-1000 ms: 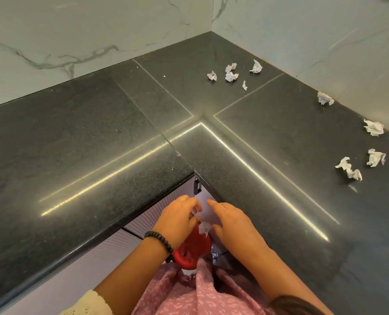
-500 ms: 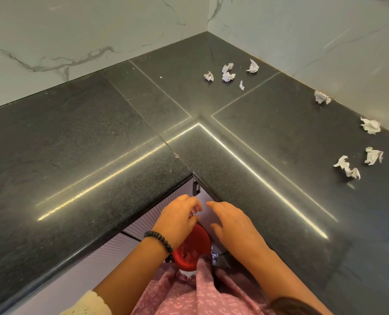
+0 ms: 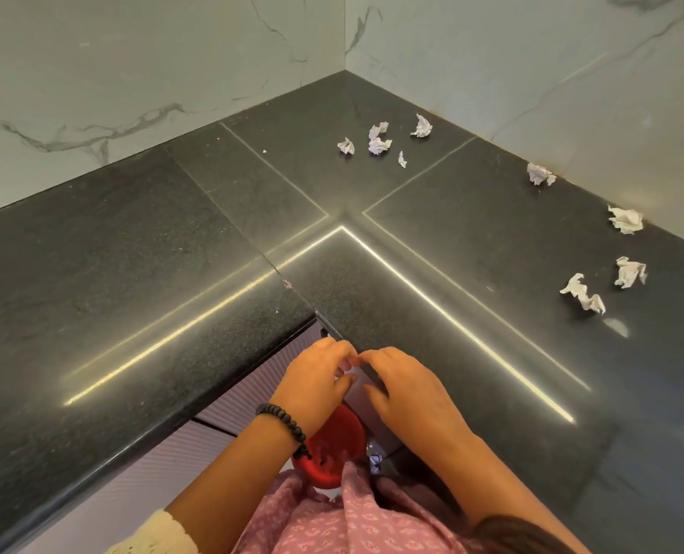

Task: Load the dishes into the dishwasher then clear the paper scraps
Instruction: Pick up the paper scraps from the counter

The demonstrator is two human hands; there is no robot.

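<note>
Several crumpled white paper scraps lie on the black L-shaped counter (image 3: 152, 281): a cluster (image 3: 379, 145) near the back corner and others along the right wall (image 3: 626, 219), with one long scrap (image 3: 584, 293) nearer me. My left hand (image 3: 316, 385) and my right hand (image 3: 408, 389) hover close together at the counter's inner corner, above a red bin (image 3: 334, 449). Both hands have loosely curled fingers, and I see nothing held in them. One small scrap (image 3: 375, 462) shows beside the bin, low down. No dishes or dishwasher are in view.
Marble walls (image 3: 132, 94) close off the counter at the back and right. Ribbed pale cabinet fronts (image 3: 244, 397) run under the counter edge on the left. My pink patterned clothing (image 3: 352, 517) covers the bottom of the view.
A small white scrap seen between my hands a second ago is gone from view. Both hands have risen slightly and drawn closer together at the counter corner.
</note>
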